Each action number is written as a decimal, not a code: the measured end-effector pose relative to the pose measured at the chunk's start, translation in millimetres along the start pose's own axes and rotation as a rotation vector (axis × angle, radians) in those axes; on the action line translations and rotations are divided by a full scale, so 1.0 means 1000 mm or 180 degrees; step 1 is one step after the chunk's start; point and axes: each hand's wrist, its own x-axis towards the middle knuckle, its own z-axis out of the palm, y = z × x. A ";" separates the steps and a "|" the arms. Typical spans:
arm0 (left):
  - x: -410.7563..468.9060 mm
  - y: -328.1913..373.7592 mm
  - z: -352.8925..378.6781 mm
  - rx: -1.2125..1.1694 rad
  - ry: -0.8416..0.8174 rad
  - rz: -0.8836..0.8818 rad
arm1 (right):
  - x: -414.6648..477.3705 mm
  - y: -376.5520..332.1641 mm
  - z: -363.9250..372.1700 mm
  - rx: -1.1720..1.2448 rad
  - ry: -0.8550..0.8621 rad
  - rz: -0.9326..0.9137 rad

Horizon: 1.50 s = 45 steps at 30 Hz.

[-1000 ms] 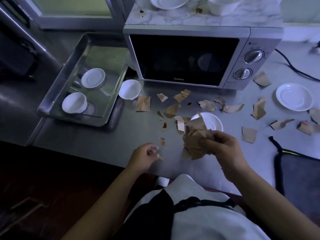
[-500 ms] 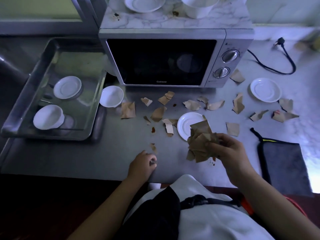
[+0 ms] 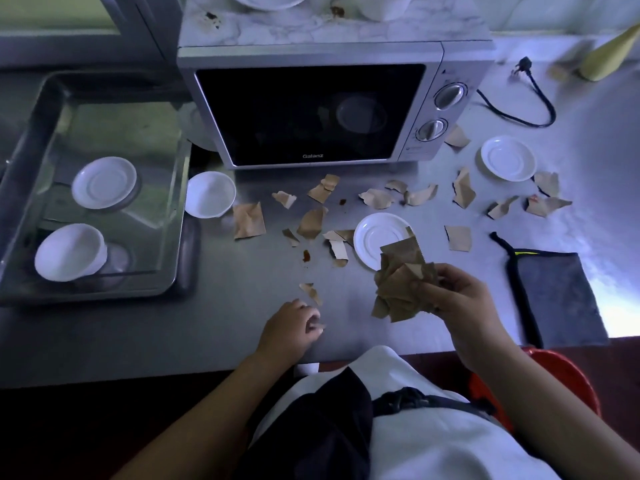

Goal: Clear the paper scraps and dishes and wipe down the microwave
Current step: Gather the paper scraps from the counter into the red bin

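Since a second ago the right hand (image 3: 460,303) has drifted across the centre saucer (image 3: 375,230), from its left edge to its lower right edge, with the wad of brown paper (image 3: 398,292) clenched between thumb and fingers. At lower centre of the frame the left hand (image 3: 289,327) lies on the steel counter (image 3: 138,334), fingers curled. It seems to pinch a tiny scrap (image 3: 321,328), though the dim view leaves this unsure. Just above its knuckles lies one loose scrap (image 3: 310,292). A grey cloth (image 3: 554,296) lies flat at right.

Mid-frame, torn paper scraps (image 3: 249,220) are scattered around the centre saucer and out toward a second saucer (image 3: 507,157) at right. A white bowl (image 3: 209,194) stands just beside the metal tray (image 3: 86,294) at left. The tray holds another saucer (image 3: 104,181) and a tipped cup (image 3: 69,252).

Farther up, the microwave (image 3: 311,112) stands with its door closed, and its black cord (image 3: 519,116) lies unplugged on the counter at upper right.
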 end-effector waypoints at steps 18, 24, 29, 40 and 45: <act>0.011 -0.004 -0.009 -0.0079 -0.0417 0.0497 | -0.044 0.028 0.017 0.0360 0.0657 0.0084; 0.021 -0.004 -0.023 0.0105 -0.0803 0.0886 | -0.053 0.028 0.023 0.0560 0.0713 0.0020; 0.021 -0.002 -0.028 0.0307 -0.0762 0.1028 | -0.056 0.027 0.028 0.0627 0.0713 -0.0033; 0.022 -0.002 -0.033 0.0267 -0.0761 0.1058 | -0.058 0.031 0.032 0.0569 0.0660 -0.0040; 0.023 -0.008 -0.037 0.0033 -0.0526 0.0719 | -0.058 0.036 0.036 0.0580 0.0591 -0.0021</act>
